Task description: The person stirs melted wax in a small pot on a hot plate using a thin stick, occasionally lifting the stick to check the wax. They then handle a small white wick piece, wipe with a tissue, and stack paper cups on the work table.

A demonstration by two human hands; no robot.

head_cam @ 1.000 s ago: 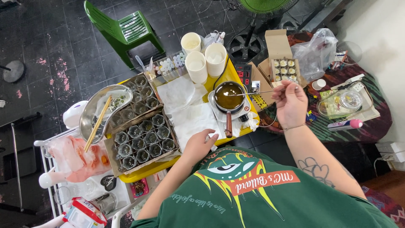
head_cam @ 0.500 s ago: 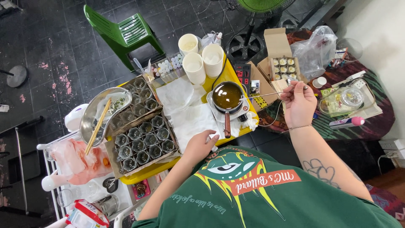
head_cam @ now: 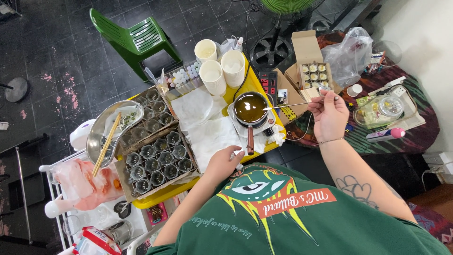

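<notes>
Saucepan of dark amber liquid sits on a small hotplate, just left of the right hand and ahead of the left hand; wooden handle points back toward the person.

Right hand: fingers pinched on the end of a thin metal rod, held near-level so the far tip reaches the pan rim. A long tool probably keeps the fingers off the heat. Whether the tip is in the liquid: can't tell.

Left hand: fingers loosely curled, resting on white paper sheets at the near edge of the yellow tabletop; holds nothing visible, likely bracing or pinning the paper. The sheets seem to act as a drip guard beside the pan.

Left of the left hand: cardboard trays of small dark glass cups, set in rows within easy reach. Further left, a metal bowl w/ chopsticks laid across it.

Ahead of the hands: white paper cups. Ahead of the right hand: open carton of small filled pots.

Vs. 0.5 s ago: right hand has drawn slightly left and toward the pan, rod flatter; left hand and pan unchanged relative to each other. Vs. 1.0 s ago: much the same pose; whole view shifted a little, i.e. head moved.
</notes>
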